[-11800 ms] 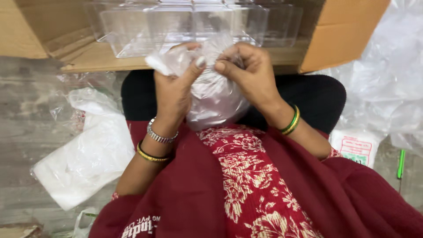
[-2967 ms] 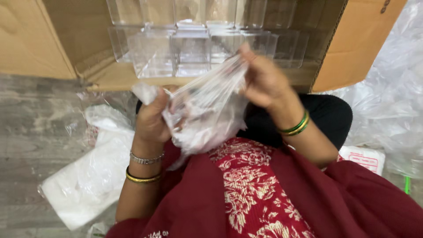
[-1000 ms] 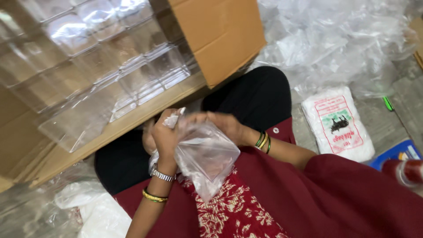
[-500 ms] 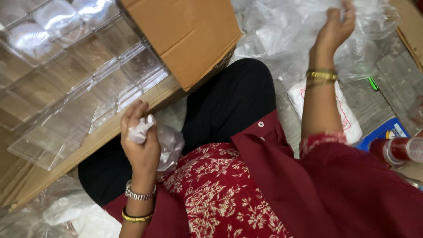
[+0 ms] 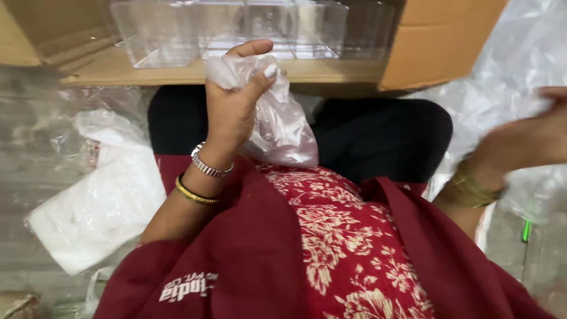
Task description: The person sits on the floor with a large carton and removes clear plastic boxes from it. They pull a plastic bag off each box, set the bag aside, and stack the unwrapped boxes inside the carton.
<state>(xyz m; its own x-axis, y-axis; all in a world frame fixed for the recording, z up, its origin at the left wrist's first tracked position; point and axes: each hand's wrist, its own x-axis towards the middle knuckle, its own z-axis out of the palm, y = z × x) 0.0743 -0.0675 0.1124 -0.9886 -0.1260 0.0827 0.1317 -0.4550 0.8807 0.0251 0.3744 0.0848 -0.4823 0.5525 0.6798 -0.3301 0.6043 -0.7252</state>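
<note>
bag (image 5: pixel 277 127) hangs below left grip (image 5: pixel 236 100)

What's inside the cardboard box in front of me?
The cardboard box holds rows of clear plastic containers. Its upper part runs out of the frame, so how many there are is hidden.

The left hand (image 5: pixel 236 109) grips the gathered neck of a small clear plastic bag (image 5: pixel 280 127) hanging over the lap, while the blurred right hand (image 5: pixel 531 139) touches crumpled plastic sheeting (image 5: pixel 520 53) beside the cardboard box (image 5: pixel 437 41).
</note>
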